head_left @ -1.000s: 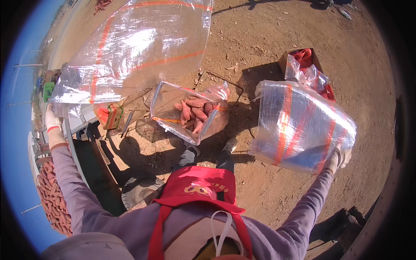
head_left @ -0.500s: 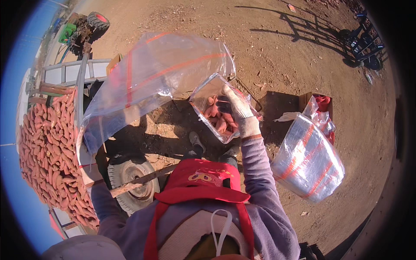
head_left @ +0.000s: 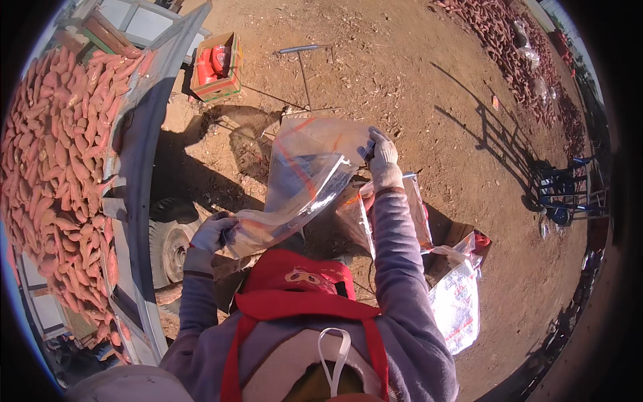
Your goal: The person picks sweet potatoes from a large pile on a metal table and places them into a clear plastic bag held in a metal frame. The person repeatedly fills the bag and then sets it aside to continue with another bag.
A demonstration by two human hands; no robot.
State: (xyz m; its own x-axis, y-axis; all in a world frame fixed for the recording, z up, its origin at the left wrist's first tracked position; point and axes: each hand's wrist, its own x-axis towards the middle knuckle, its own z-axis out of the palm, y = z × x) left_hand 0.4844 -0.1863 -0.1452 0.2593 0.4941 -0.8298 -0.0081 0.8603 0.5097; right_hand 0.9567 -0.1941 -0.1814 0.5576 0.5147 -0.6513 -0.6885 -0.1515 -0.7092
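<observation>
A see-through plastic bag point(head_left: 295, 161) with orange-red stripes is stretched out in front of me. My left hand point(head_left: 213, 233), in a pale glove with dark fingers, is closed on its near left end. On the far right edge of the same bag, my right hand point(head_left: 382, 149) pinches the plastic; it wears a similar glove. Under and beside my right forearm stands a carton-like container lined with striped plastic point(head_left: 416, 214). My forearm and the bag hide much of it, and its contents cannot be made out.
A truck bed side point(head_left: 144, 134) borders heaped sweet potatoes point(head_left: 60, 161) at left, above a tyre point(head_left: 167, 244). Ahead are a carton point(head_left: 218, 87) with red packs and a metal stand point(head_left: 305, 74). To the right are folded plastic bags point(head_left: 455, 308), a hand trolley point(head_left: 566, 194) and another heap point(head_left: 495, 53).
My right hand has left the lined container of sweet potatoes and taken hold of the striped bag's edge. My left hand has moved right and inward with the bag. The view has turned right.
</observation>
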